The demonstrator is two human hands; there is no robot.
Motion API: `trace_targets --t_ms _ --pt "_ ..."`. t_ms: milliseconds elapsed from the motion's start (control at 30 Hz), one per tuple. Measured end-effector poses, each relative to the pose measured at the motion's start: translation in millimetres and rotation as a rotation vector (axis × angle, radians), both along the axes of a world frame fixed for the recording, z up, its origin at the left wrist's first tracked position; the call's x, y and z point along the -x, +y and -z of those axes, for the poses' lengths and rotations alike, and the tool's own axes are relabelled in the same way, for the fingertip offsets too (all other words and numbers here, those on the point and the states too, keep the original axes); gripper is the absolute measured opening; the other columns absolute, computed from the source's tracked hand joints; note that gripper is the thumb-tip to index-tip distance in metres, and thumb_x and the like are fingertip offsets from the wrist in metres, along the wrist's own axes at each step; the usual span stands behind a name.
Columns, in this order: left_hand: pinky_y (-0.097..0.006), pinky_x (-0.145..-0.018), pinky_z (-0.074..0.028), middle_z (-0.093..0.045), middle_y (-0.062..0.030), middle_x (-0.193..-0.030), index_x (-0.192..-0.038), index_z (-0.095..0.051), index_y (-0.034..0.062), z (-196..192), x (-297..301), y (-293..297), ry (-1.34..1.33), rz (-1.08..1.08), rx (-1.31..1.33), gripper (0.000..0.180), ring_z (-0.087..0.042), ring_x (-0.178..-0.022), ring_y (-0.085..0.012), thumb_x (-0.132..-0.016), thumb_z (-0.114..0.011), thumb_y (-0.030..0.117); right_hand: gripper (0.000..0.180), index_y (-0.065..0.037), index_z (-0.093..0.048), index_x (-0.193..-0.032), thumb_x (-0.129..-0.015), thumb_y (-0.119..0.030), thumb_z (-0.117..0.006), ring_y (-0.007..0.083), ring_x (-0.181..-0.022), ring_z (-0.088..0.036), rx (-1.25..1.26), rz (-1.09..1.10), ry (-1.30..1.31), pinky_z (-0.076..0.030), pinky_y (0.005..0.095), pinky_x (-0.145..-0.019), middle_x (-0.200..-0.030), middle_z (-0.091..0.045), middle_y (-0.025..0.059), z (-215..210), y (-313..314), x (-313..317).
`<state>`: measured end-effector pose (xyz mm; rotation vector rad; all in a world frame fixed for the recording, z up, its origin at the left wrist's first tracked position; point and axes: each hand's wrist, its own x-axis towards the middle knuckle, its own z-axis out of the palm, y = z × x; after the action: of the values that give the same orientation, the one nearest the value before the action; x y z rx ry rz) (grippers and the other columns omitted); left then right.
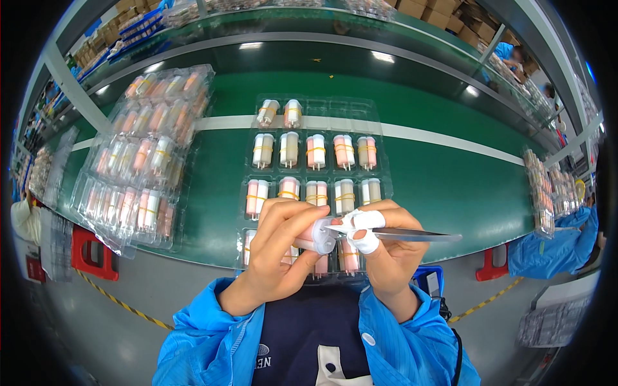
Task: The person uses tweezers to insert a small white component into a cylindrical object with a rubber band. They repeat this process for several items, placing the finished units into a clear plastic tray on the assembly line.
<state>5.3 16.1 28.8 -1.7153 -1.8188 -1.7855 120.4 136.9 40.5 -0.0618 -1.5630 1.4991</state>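
Over the near part of a clear plastic tray, my left hand [273,254] is closed round a small pinkish, translucent cylinder [317,238], its end turned to the right. My right hand [394,260], with white tape on its fingers, pinches a pair of metal tweezers [421,235]. Their tips meet the cylinder's end; whether they grip anything there is too small to tell. Beneath both hands, the clear tray [354,108] holds rows of white, pink and grey cylinder pairs, such as one pair [315,151], banded in yellow. My hands hide part of the nearest rows.
Stacked clear trays [145,154] full of similar cylinders stand on the left of the green table [444,177]. More filled trays [539,193] sit at the right edge. Red stools [95,254] are on the floor. Another person [508,55] is at the far right.
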Motion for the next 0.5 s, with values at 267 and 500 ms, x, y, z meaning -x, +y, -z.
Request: trace_targets --t_ms 267,500 --pt "-0.037 -0.08 -0.044 -0.059 -0.016 -0.103 -0.113 -0.061 -0.0025 -2.6 0.1 -0.6 0.048 -0.03 0.002 0.055 -0.053 -0.092 -0.0309 -0.059 -0.069 -0.005 0.016 0.002 -0.067 -0.09 -0.075 0.0 -0.073 0.0185 -0.076 -0.064 -0.054 0.039 -0.017 -0.05 0.0275 -0.066 -0.086 -0.067 0.0153 -0.5 -2.2 0.8" --pt "-0.037 -0.08 -0.044 -0.059 -0.0158 -0.102 -0.113 -0.06 -0.0029 -4.9 0.7 -0.9 0.086 -0.027 -0.006 0.055 -0.053 -0.092 -0.0309 -0.059 -0.069 -0.005 0.016 0.002 -0.067 -0.09 -0.075 0.0 -0.072 0.0184 -0.075 -0.064 -0.056 0.04 -0.013 -0.05 0.0268 -0.065 -0.086 -0.067 0.0154 -1.4 -2.3 0.4"
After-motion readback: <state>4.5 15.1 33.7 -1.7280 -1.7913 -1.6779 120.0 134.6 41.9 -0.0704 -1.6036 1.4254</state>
